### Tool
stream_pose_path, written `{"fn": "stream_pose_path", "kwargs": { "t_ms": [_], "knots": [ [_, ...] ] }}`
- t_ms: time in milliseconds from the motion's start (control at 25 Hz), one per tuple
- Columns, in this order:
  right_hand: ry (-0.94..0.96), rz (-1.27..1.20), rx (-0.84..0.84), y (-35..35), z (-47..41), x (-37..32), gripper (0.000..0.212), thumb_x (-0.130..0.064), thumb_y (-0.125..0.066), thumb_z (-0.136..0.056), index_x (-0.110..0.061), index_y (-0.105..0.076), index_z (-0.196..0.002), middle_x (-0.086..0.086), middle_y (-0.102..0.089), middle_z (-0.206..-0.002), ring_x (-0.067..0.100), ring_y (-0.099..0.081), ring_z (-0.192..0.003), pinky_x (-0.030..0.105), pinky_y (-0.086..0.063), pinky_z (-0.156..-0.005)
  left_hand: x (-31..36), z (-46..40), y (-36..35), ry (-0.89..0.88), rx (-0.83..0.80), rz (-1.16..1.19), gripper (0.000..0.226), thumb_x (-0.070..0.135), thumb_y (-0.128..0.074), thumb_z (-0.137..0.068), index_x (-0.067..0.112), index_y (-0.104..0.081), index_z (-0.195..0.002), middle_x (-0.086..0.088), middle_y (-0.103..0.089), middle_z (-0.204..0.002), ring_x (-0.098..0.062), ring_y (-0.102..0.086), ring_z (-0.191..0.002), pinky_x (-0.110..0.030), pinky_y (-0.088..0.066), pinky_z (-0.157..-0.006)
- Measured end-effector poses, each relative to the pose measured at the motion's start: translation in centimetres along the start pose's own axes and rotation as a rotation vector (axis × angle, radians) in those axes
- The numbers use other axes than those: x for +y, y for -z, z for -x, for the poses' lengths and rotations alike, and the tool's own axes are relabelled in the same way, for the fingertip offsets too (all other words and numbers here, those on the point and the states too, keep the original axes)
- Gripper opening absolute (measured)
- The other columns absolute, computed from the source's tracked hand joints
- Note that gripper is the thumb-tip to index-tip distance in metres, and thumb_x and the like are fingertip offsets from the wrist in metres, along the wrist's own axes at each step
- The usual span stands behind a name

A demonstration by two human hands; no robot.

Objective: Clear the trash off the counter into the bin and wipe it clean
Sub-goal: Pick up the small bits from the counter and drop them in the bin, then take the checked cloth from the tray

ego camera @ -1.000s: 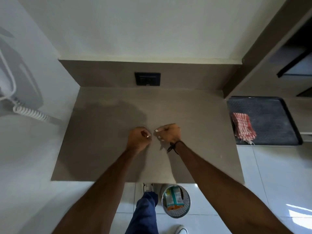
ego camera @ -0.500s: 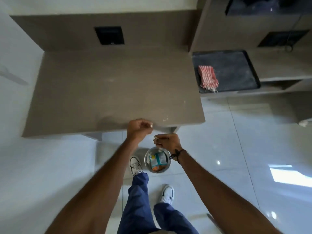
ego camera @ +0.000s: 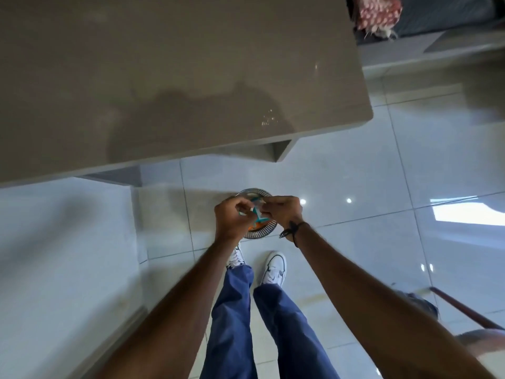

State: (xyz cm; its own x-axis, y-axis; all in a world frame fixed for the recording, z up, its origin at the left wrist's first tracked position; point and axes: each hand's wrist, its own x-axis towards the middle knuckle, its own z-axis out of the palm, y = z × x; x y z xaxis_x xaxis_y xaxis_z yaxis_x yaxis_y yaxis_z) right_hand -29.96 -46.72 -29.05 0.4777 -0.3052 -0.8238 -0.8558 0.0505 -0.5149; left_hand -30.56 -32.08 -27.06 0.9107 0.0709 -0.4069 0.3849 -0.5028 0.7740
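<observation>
A small round metal bin [ego camera: 257, 235] stands on the white floor tiles just in front of the counter's edge. A teal and orange wrapper [ego camera: 259, 218] lies inside it. Both my hands hover right over the bin, fingertips almost touching. My left hand [ego camera: 231, 218] is curled with its fingers pinched. My right hand [ego camera: 284, 212], with a black band at the wrist, is curled the same way. I cannot see anything held in either. The beige counter [ego camera: 191, 77] fills the top of the view, with a few pale crumbs [ego camera: 269, 119] near its front right corner.
A red and white checked cloth [ego camera: 378, 12] lies on a dark mat [ego camera: 451, 15] on a lower shelf at the top right. My legs and white shoes [ego camera: 274, 269] stand just behind the bin. A brown stick [ego camera: 464, 310] slants across the floor at the lower right.
Both closed hands left the countertop, came down past its front edge and now sit together over the bin. The view has tipped down toward the floor.
</observation>
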Motion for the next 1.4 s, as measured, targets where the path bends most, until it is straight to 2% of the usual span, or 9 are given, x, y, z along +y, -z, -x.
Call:
{"fn": "stream_pose_path", "kwargs": {
  "t_ms": [120, 280, 400, 640, 840, 920, 1080, 1280, 1400],
  "knots": [
    [-0.024, 0.103, 0.033, -1.6, -6.0, 3.9, 0.016, -0.015, -0.088, -0.065, -0.028, -0.081, -0.071, 0.007, -0.079, -0.094, 0.025, -0.076, -0.088, 0.04, -0.063, -0.085, -5.5, -2.5, -4.7, 0.178, 0.047, -0.045, 0.018, -0.005, -0.076, -0.063, 0.008, -0.079, -0.075, -0.009, -0.079, -0.074, 0.012, -0.062, -0.051, -0.004, -0.049, -0.055],
    [-0.077, 0.266, 0.05, -2.5, -9.5, 6.8, 0.034, -0.033, -0.08, -0.073, -0.022, -0.079, -0.105, -0.001, -0.075, -0.107, 0.014, -0.068, -0.094, 0.022, -0.057, -0.065, -9.5, -4.1, -6.8, 0.386, 0.117, -0.018, 0.021, -0.004, -0.077, -0.065, 0.009, -0.083, -0.081, -0.01, -0.082, -0.084, -0.02, -0.077, -0.077, -0.031, -0.064, -0.079],
    [-0.111, 0.242, -0.085, -0.9, -8.1, 7.6, 0.034, -0.021, -0.069, -0.086, -0.01, -0.072, -0.118, 0.009, -0.072, -0.119, 0.019, -0.067, -0.099, 0.031, -0.06, -0.084, -8.5, -2.8, -5.5, 0.343, 0.108, -0.072, 0.02, -0.006, -0.077, -0.068, 0.009, -0.083, -0.08, -0.011, -0.082, -0.084, -0.017, -0.074, -0.075, -0.026, -0.061, -0.078],
    [-0.158, 0.157, 0.001, 3.0, -0.1, 5.8, 0.038, -0.035, -0.073, -0.055, -0.009, -0.075, -0.083, 0.006, -0.078, -0.086, 0.026, -0.075, -0.09, 0.044, -0.063, -0.083, -0.3, 2.2, -0.6, 0.295, 0.172, -0.043, 0.018, -0.008, -0.077, -0.069, 0.009, -0.081, -0.073, -0.009, -0.082, -0.078, -0.021, -0.077, -0.073, -0.036, -0.066, -0.077],
    [-0.038, -0.003, -0.01, 5.4, 10.1, -1.6, 0.008, -0.022, -0.077, -0.064, -0.015, -0.078, -0.068, 0.013, -0.079, -0.086, 0.031, -0.076, -0.089, 0.047, -0.063, -0.084, 7.7, 6.4, 4.8, 0.068, 0.201, -0.094, 0.013, -0.004, -0.074, -0.073, 0.007, -0.081, -0.073, -0.009, -0.081, -0.076, -0.013, -0.071, -0.069, -0.018, -0.057, -0.072],
    [0.059, -0.028, -0.009, 5.6, 12.8, -4.5, 0.01, -0.022, -0.077, -0.059, -0.017, -0.08, -0.068, 0.011, -0.08, -0.087, 0.032, -0.076, -0.091, 0.047, -0.062, -0.085, 10.7, 7.0, 6.8, 0.025, 0.209, -0.077, 0.013, -0.005, -0.073, -0.074, 0.006, -0.081, -0.072, -0.007, -0.08, -0.074, -0.011, -0.068, -0.066, -0.003, -0.05, -0.064],
    [0.196, -0.091, 0.035, 6.1, 19.1, -12.5, 0.01, -0.008, -0.072, -0.079, -0.009, -0.08, -0.084, 0.01, -0.077, -0.082, 0.022, -0.069, -0.068, 0.035, -0.063, -0.071, 16.5, 6.1, 9.7, -0.079, 0.239, 0.005, 0.02, -0.011, -0.067, -0.071, 0.006, -0.079, -0.067, -0.012, -0.079, -0.07, -0.017, -0.068, -0.063, -0.027, -0.06, -0.07],
    [0.397, -0.077, 0.156, 8.1, 21.1, -21.4, 0.016, -0.009, -0.065, -0.074, -0.02, -0.076, -0.069, 0.004, -0.079, -0.08, 0.026, -0.075, -0.078, 0.045, -0.064, -0.078, 25.2, 1.4, 11.9, -0.125, 0.144, 0.104, 0.026, -0.004, -0.07, -0.07, 0.022, -0.072, -0.063, -0.002, -0.078, -0.071, -0.022, -0.075, -0.071, -0.03, -0.064, -0.071],
    [0.444, -0.089, 0.223, 10.3, 21.1, -25.8, 0.015, -0.01, -0.064, -0.079, -0.015, -0.078, -0.079, 0.009, -0.079, -0.086, 0.021, -0.072, -0.064, 0.038, -0.065, -0.068, 30.2, -0.9, 11.6, -0.107, 0.067, 0.166, 0.018, 0.006, -0.074, -0.075, 0.023, -0.069, -0.074, -0.003, -0.077, -0.083, -0.025, -0.074, -0.08, -0.026, -0.062, -0.07]
  ]
}}
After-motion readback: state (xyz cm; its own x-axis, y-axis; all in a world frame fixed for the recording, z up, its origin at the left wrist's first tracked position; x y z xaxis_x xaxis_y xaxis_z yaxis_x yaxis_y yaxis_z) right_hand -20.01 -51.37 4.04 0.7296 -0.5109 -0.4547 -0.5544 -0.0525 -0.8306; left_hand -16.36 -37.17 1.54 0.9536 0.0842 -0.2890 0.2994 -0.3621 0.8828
